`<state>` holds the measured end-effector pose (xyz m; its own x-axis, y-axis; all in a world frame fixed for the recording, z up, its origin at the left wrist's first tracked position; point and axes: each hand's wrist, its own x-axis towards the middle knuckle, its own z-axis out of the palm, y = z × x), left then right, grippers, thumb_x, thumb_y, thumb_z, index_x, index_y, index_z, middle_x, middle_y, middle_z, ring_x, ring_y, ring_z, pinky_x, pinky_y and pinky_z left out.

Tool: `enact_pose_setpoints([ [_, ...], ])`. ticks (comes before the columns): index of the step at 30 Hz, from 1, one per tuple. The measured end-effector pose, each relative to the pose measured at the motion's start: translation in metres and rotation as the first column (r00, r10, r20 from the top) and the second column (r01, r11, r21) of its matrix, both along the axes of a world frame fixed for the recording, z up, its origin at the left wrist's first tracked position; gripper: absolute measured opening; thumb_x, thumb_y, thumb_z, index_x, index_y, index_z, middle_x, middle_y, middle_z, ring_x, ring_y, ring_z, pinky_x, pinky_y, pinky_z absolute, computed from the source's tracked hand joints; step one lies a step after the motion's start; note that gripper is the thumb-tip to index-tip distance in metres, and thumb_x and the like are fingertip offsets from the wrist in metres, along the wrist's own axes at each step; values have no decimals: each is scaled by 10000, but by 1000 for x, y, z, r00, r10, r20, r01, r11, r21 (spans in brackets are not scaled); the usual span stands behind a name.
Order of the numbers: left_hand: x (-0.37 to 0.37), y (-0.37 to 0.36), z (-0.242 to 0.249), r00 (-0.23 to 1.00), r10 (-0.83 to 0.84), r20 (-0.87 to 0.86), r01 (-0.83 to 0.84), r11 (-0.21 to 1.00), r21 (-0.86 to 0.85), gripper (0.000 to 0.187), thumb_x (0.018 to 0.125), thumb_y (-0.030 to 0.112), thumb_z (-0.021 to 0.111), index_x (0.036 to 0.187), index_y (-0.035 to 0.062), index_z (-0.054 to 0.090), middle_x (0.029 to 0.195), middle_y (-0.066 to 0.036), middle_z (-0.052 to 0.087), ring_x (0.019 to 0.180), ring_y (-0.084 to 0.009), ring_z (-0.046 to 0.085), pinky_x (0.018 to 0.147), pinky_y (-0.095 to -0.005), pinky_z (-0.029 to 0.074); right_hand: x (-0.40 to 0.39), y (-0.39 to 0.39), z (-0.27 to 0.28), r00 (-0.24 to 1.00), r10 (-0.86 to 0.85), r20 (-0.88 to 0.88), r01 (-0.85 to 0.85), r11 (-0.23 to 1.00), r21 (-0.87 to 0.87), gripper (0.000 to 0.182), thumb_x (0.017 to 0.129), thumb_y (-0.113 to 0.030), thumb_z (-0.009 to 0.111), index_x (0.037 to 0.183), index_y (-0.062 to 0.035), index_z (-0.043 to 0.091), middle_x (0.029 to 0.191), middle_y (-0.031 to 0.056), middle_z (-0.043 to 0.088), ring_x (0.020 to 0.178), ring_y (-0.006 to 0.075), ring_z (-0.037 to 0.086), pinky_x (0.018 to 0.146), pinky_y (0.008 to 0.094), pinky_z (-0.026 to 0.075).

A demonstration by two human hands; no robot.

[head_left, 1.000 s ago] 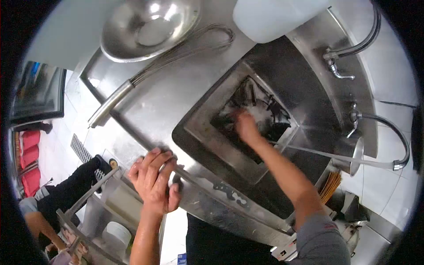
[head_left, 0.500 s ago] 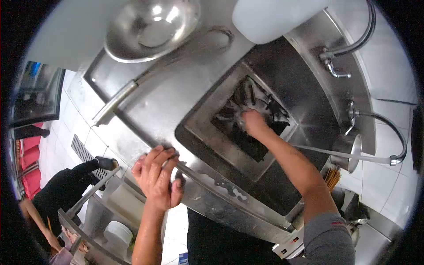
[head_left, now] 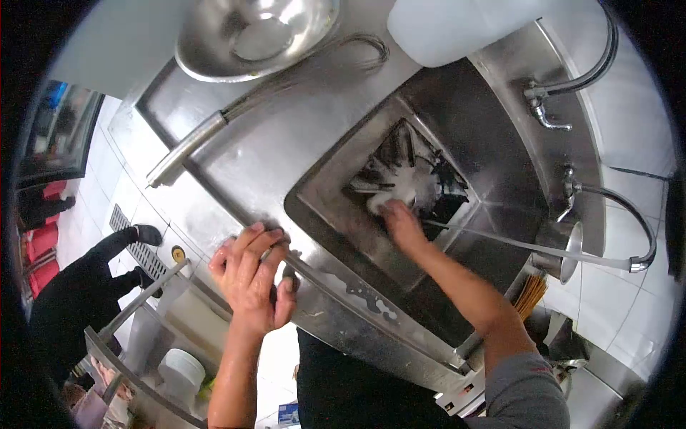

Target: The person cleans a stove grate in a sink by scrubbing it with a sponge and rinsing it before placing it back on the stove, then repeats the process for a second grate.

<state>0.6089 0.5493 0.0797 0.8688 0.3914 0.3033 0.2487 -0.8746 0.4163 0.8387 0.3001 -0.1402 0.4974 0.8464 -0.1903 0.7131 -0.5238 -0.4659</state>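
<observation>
A black burner grate (head_left: 395,149) with bars fanning out from its middle lies in the stainless steel sink (head_left: 325,218), streaked with white foam. My right hand (head_left: 401,222) reaches down to the grate's near left part, its fingers closed over a pale, foamy scrubber (head_left: 379,203) that it mostly hides. From the right, a thin water stream (head_left: 493,239) runs into the basin close by this hand. My left hand (head_left: 254,275), wet and wearing a ring, rests on the front edge of the sink unit, fingers slightly bent, thumb apart, holding nothing.
A whisk (head_left: 193,143) lies on the steel drainboard beside a large metal bowl (head_left: 261,39). Behind the basin stand a white plastic container (head_left: 457,28), taps (head_left: 547,107) and a metal pot (head_left: 564,250). At lower left are a cart (head_left: 136,372) and a person in black (head_left: 78,286).
My right hand has moved from the grate's middle to its near left side, uncovering the pale scrubber and foam. My left hand stays at the edge. The person at left has shifted.
</observation>
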Motion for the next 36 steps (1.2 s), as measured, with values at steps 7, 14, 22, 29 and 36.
enact_pose_setpoints([
  [7,0,-5,0,1000,-4,6,4,999,-32,303,773,235,556,1017,81,646,1121,-72,638,1160,-271,554,952,-435,310,-18,16,10,996,79,48,-81,996,30,331,772,1,549,1091,-3,639,1149,200,575,1103,379,539,938,446,462],
  [14,-3,-6,-1,999,34,-15,-35,997,-64,299,721,187,609,1002,89,640,1134,-54,631,1168,-263,550,977,-439,307,-8,31,-16,991,134,16,-135,989,67,369,775,-16,553,1140,7,601,1148,208,573,1099,374,548,899,434,485],
  [22,-1,-5,1,999,39,6,-38,997,-71,298,713,190,608,994,98,640,1131,-46,626,1180,-261,540,971,-442,308,-19,6,-14,932,272,240,-296,953,70,366,806,-37,545,1168,-4,585,1213,198,555,1135,387,527,945,449,466],
  [29,0,-6,1,999,37,7,-37,998,-56,282,712,192,607,979,104,640,1119,-46,631,1169,-256,550,962,-434,312,-27,7,13,960,251,124,-256,966,24,376,838,-30,510,1208,-23,578,1272,194,525,1204,385,486,1016,427,428],
  [36,1,-11,1,998,59,7,-58,997,-48,247,711,155,612,949,96,641,1104,-49,633,1167,-258,550,974,-437,307,-28,44,-7,993,111,-36,-107,989,98,381,848,-29,491,1219,2,572,1286,205,509,1196,357,492,1000,412,431],
])
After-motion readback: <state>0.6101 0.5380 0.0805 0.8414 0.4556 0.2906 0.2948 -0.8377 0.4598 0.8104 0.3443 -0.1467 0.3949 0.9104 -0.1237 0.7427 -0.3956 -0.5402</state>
